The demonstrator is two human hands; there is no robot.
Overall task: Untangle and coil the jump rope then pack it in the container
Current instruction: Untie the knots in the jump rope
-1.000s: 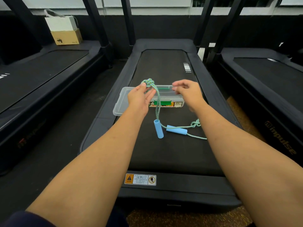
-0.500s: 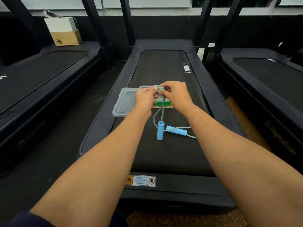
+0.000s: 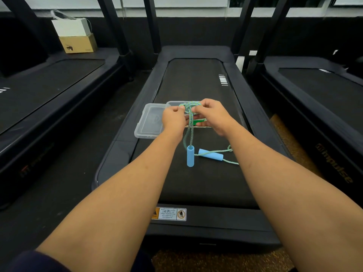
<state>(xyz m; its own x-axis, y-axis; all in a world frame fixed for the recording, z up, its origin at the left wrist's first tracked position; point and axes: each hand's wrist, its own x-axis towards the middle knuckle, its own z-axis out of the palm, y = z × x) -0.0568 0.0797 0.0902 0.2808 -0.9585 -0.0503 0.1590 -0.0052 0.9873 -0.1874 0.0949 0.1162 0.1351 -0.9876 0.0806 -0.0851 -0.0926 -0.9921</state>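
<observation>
My left hand (image 3: 173, 119) and right hand (image 3: 211, 114) both pinch the knot in the rope (image 3: 190, 132) just above the box (image 3: 174, 103), blue handles (image 3: 211, 154) down on the treadmill (image 3: 196, 79), so next I should pull the loops loose

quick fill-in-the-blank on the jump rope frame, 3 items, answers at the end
1. The left hand and right hand both grip the knotted ____ jump rope.
2. The clear lid lies on the ____ side of the container.
3. The upright handle and the other handle, which lies flat, are both ____.
Answers: green; left; blue.
</observation>
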